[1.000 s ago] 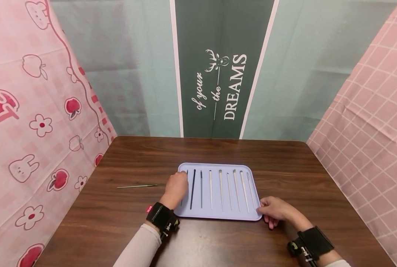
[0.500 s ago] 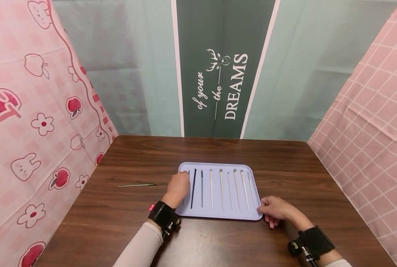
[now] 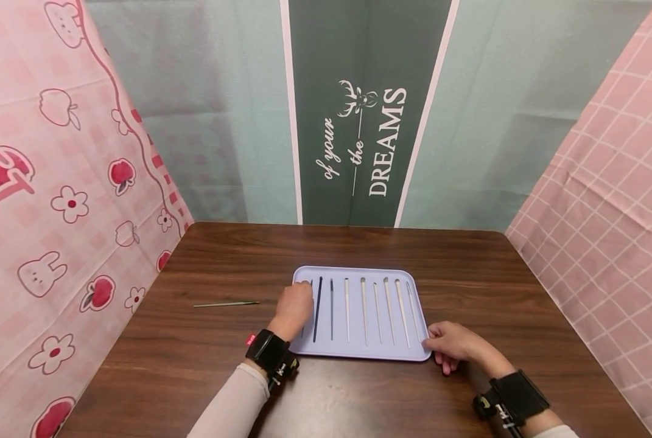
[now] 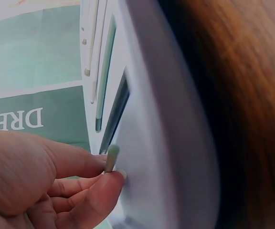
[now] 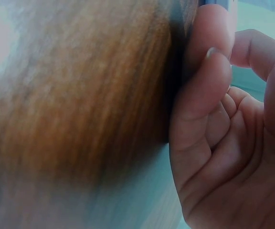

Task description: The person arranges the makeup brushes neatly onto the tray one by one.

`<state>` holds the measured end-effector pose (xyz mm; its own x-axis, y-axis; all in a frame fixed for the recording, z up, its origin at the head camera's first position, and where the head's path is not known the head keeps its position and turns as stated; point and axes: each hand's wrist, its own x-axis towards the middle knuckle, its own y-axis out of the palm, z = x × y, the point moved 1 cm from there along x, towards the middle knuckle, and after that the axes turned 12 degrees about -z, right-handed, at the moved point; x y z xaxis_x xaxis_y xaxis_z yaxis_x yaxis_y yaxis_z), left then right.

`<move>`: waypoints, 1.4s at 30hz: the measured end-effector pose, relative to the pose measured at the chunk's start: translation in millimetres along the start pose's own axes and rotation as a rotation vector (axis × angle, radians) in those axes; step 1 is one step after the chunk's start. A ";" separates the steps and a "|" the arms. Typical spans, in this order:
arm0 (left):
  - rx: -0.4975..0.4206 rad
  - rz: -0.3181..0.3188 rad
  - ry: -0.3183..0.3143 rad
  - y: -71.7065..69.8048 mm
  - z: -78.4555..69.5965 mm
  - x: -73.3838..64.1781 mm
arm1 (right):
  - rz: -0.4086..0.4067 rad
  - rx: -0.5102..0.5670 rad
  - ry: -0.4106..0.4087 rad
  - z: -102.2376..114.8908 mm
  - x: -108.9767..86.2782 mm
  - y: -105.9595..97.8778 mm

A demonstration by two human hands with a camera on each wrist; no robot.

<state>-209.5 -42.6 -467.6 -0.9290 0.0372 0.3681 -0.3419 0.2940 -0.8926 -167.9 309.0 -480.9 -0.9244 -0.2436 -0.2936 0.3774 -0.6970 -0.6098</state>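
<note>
A pale lilac tray (image 3: 339, 316) lies on the table with several slim brushes in it, set side by side and pointing away from me. Over the tray's left end, my left hand (image 3: 294, 307) pinches a thin brush (image 4: 111, 155) between thumb and fingers; its greenish handle end shows in the left wrist view. Most of that brush is hidden behind the hand in the head view. Beside it lies a dark brush (image 3: 317, 310). My right hand (image 3: 450, 342) grips the tray's front right corner, thumb at the rim and other fingers curled.
Left of the tray, one green brush (image 3: 227, 303) lies crosswise on the brown wooden table (image 3: 336, 401). Printed cloths hang behind the table and along both sides, including a pink checked cloth (image 3: 605, 201) on the right.
My left hand shifts very slightly to the right over the tray's left end, still pinching the brush. The right hand stays at the tray's corner, and the other brushes keep their places.
</note>
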 end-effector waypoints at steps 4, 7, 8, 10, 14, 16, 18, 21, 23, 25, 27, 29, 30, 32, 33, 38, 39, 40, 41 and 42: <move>0.007 -0.013 0.007 -0.3 -0.8 0.3 | 0.000 -0.001 -0.003 -0.9 0.1 0.2; 0.012 -0.003 -0.003 -1.0 -1.9 0.8 | -0.001 -0.001 -0.003 -0.8 -0.1 0.3; 0.015 0.004 -0.007 -1.0 -2.1 0.8 | -0.002 -0.002 -0.004 -1.0 -0.1 0.4; 0.018 0.014 -0.014 -0.9 -2.6 0.8 | 0.000 -0.002 -0.006 -1.0 -0.2 0.4; 0.023 0.026 -0.025 0.1 -3.1 0.8 | 0.001 0.001 0.000 -0.9 -0.7 0.6; 0.022 0.026 -0.029 1.3 -2.9 0.9 | 0.002 0.001 0.001 -0.7 -1.1 0.6; 0.018 0.027 -0.032 2.3 -2.7 0.8 | 0.003 0.000 0.004 -0.8 -1.3 0.7; 0.016 0.030 -0.034 3.7 -2.1 0.6 | 0.006 -0.004 0.006 -0.9 -1.4 0.7; 0.014 0.021 -0.034 4.1 -1.7 0.6 | 0.006 -0.003 0.007 -0.8 -1.4 0.7; 0.016 0.013 -0.032 4.4 -1.3 0.7 | 0.005 -0.004 0.003 -0.7 -1.4 0.8; 0.017 0.004 -0.028 4.6 -1.1 0.6 | 0.004 -0.004 0.001 -0.7 -1.2 0.9; 0.018 0.000 -0.023 4.5 -1.2 0.5 | 0.003 -0.005 0.001 -0.7 -0.9 0.9; 0.019 0.000 -0.022 4.9 -1.2 0.4 | 0.002 -0.006 0.002 -0.8 -0.5 0.9; 0.020 0.005 -0.026 5.0 -1.6 0.5 | 0.000 -0.005 0.004 -0.9 -0.3 0.8; 0.019 0.009 -0.032 4.8 -1.8 0.6 | -0.001 -0.005 0.005 -0.9 0.0 0.8; 0.014 0.026 -0.049 3.8 -2.8 0.5 | -0.003 -0.012 0.005 -0.8 0.3 0.6; 0.013 0.024 -0.048 3.6 -2.7 0.4 | -0.003 -0.013 0.005 -0.7 0.2 0.5; 0.012 0.020 -0.044 3.5 -2.6 0.1 | -0.003 -0.013 0.006 -0.6 0.1 0.4; 0.012 0.013 -0.038 2.9 -2.6 -0.1 | -0.001 -0.012 0.005 -0.6 0.0 0.4; 0.011 0.011 -0.036 2.0 -2.4 -0.4 | 0.000 -0.010 0.005 -0.4 -0.1 0.3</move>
<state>-209.5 -39.7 -468.9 -0.9371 0.0061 0.3491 -0.3333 0.2829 -0.8994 -167.7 309.1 -481.4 -0.9242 -0.2397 -0.2973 0.3776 -0.6906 -0.6168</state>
